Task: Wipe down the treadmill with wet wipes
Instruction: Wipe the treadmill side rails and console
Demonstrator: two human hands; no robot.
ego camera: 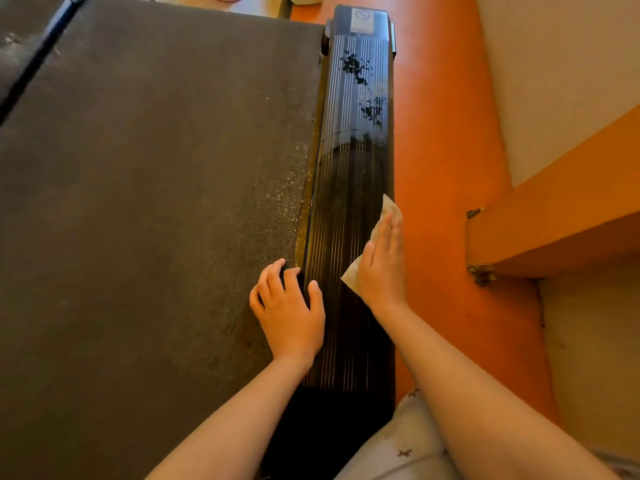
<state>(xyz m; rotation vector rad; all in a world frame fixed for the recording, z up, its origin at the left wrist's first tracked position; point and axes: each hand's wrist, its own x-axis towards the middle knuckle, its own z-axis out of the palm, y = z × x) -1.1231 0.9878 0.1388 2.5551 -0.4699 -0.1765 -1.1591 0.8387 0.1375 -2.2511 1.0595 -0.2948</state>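
Observation:
The treadmill's dark ribbed side rail (pixel 349 161) runs from the bottom centre up to the top, beside the dusty grey running belt (pixel 156 202). My right hand (pixel 382 265) lies flat with straight fingers on a pale wet wipe (pixel 353 277), pressing it onto the rail's right half. The wipe's corners show beyond the fingertips and beside the thumb. My left hand (pixel 289 306) rests with spread, bent fingers on the rail's left edge where it meets the belt, and holds nothing. Wet streaks and droplets mark the rail further up.
An orange floor (pixel 440 168) lies right of the rail. A cream wall with an orange skirting corner (pixel 485 244) juts out at right. A sticker (pixel 363 20) sits on the rail's far end cap. My patterned clothing (pixel 401 445) shows at the bottom.

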